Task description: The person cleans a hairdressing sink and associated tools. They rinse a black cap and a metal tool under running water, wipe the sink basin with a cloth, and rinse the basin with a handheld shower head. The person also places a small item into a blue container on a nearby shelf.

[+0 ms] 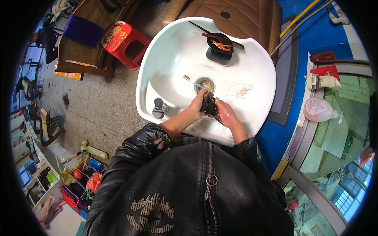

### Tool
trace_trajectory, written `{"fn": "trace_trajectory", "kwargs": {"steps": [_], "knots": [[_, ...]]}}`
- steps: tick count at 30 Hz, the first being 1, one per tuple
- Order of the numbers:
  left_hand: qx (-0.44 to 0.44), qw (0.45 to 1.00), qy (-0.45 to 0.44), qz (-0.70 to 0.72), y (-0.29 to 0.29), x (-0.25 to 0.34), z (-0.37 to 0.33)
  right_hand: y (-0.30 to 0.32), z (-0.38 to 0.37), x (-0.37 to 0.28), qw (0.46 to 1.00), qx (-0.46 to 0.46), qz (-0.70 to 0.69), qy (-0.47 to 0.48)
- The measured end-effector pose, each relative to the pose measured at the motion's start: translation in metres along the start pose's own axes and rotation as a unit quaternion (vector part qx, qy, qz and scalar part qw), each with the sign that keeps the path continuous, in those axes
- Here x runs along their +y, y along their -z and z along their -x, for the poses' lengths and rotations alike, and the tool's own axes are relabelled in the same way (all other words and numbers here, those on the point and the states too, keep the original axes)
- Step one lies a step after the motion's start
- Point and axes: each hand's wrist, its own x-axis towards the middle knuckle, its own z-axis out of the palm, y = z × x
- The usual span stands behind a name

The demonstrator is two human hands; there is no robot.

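Observation:
Over the front of a white shampoo basin (165, 55), my left hand (195, 107) and my right hand (226, 113) close round a small black device (208, 106) with round knobs or heads on it; its kind is not clear. A white fleck sits on my right hand. Just beyond my left fingers, a toothbrush (192, 81) with a pale handle slants across the edge of the metal drain (205, 83); whether my fingers touch its end cannot be made out. A dirty brownish smear (238, 89) marks the basin to the right of the drain.
At the basin's far side stands a black container (219, 57) with orange-brown bits, a dark red strip and a long black comb (238, 45) across it. A black basin fitting (159, 108) is at left. Around are a red stool (118, 45), brown recliner (232, 11) and pink bottle (318, 109).

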Motion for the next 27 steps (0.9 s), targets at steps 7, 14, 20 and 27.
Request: {"fn": "trace_trajectory", "kwargs": {"steps": [7,14,20,27], "knots": [[-0.034,0.997,0.038,-0.065,-0.002,0.007,-0.010,0.002,0.043,-0.004,0.761,0.200,0.593,0.171],[-0.049,0.998,0.021,-0.031,0.005,-0.022,-0.045,-0.030,0.080,-0.018,0.845,0.100,0.420,0.317],[-0.040,0.998,0.024,-0.039,-0.003,-0.005,-0.024,-0.011,0.084,-0.014,0.777,0.133,0.509,0.347],[-0.064,0.998,0.020,0.003,-0.005,-0.013,-0.016,-0.016,0.076,-0.002,0.758,0.149,0.560,0.300]]}}
